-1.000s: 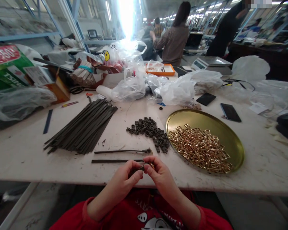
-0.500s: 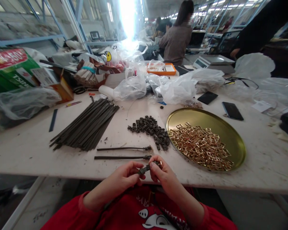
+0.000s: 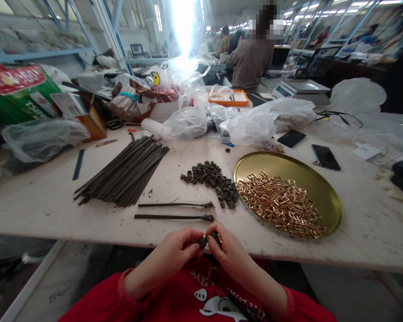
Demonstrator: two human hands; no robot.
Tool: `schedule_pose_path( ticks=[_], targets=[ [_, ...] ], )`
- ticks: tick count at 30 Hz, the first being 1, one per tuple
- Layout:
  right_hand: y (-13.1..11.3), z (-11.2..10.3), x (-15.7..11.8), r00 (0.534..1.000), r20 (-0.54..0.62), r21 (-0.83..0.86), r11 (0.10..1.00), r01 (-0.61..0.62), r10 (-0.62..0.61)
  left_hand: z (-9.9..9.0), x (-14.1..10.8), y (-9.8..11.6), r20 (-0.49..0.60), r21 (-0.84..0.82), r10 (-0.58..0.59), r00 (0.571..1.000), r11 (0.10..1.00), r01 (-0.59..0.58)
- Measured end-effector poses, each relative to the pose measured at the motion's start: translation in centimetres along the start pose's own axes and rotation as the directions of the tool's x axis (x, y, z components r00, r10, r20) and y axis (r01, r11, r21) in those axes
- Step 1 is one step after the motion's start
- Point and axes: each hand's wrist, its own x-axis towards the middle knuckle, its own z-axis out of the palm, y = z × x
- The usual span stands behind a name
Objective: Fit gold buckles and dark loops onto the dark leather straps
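Dark strap piece [image 3: 202, 242]: matte, grey-black, compact, mostly hidden by fingers; a glint of gold metal [image 3: 220, 238] is seen at its right side. It is held at the near table edge [image 3: 147, 241], below two finished-looking straps [image 3: 171, 217] laid side by side. Its end is pinched in the left hand [image 3: 179, 248], thumb and fingers closed; the other part is gripped in the right hand [image 3: 230, 250], likewise closed. Dark loops [image 3: 210, 176] are heaped beyond; gold frames [image 3: 282, 201] are piled in the brass-coloured tray [image 3: 309, 174] to the right. Compared with the previous frame, less of the piece is exposed and its visible portion is shortened between the fingertips.
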Motion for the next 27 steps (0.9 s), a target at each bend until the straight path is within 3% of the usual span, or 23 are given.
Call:
schedule_pose_path(
  ticks=[7, 10, 15, 23, 27],
  targets=[
    [0.0, 0.2, -0.1, 0.999, 0.038, 0.242, 0.970, -0.031, 0.023, 0.7, 0.7, 0.1, -0.003, -0.172, -0.083, 0.997, 0.982, 0.081],
    [0.1, 0.1, -0.3, 0.998, 0.061, 0.264, 0.964, -0.034, 0.019, 0.6, 0.7, 0.0, 0.075, -0.186, -0.127, 0.989, 0.973, 0.138],
    [0.5, 0.1, -0.6, 0.999, 0.046, 0.173, 0.984, -0.033, 0.025, -0.6, 0.2, 0.4, 0.175, 0.117, -0.072, 0.982, 0.992, 0.052],
    [0.8, 0.1, -1.2, 0.994, 0.069, 0.056, 0.995, 0.084, -0.087, 0.3, 0.4, 0.8, 0.142, 0.352, 0.012, 0.990, 0.934, -0.062],
    [1.0, 0.8, -0.3, 0.990, 0.030, -0.001, 0.990, 0.141, -0.141, -0.2, 0.8, 0.8, 0.121, 0.523, 0.057, 0.991, 0.845, -0.113]
  ],
)
